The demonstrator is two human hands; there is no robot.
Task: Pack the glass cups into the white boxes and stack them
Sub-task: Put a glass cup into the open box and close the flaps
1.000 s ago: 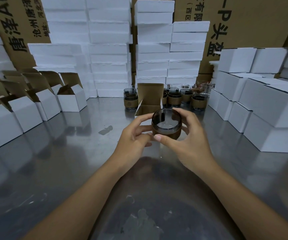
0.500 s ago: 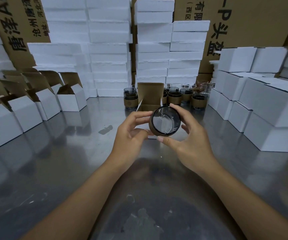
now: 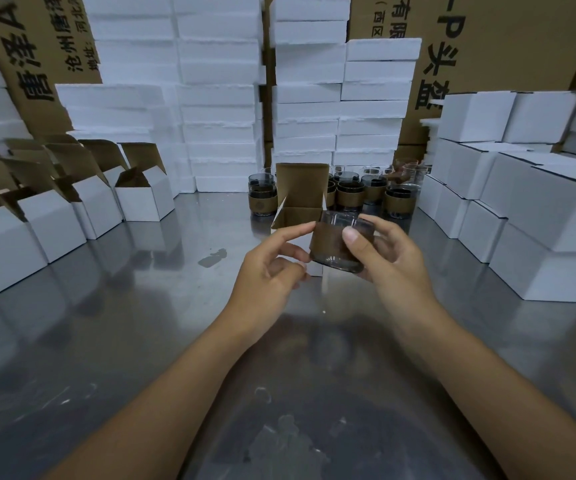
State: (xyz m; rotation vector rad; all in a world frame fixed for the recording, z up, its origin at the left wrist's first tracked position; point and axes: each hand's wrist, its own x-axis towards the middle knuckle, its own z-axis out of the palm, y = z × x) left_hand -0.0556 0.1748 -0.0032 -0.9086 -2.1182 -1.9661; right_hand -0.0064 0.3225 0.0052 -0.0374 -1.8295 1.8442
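Now: one glass cup [image 3: 335, 245] with a brown band is held up in the air, just in front of the open white box [image 3: 297, 218] (it is not inside the box).
right hand [image 3: 395, 263]: it grips the glass cup from the right side, with the thumb lying across the brown band and the other fingers behind the glass.
left hand [image 3: 269, 271]: it holds the left side of the glass cup with the tips of its first finger and thumb; its other fingers are curled in.
open white box: it stands on the metal table [image 3: 123, 323] right behind the hands, with its brown lid flap standing straight up.
more cups [image 3: 348, 199]: a bunch of them wait at the back of the table, behind and beside the open white box.
shut boxes [image 3: 539, 209]: white ones are stacked up on the right.
empty boxes [image 3: 144, 199]: a row on the left, all with lids up.
foam slabs [image 3: 217, 98]: tall white piles at the back.
brown cartons [image 3: 504, 46]: big ones with black writing stand behind the foam.
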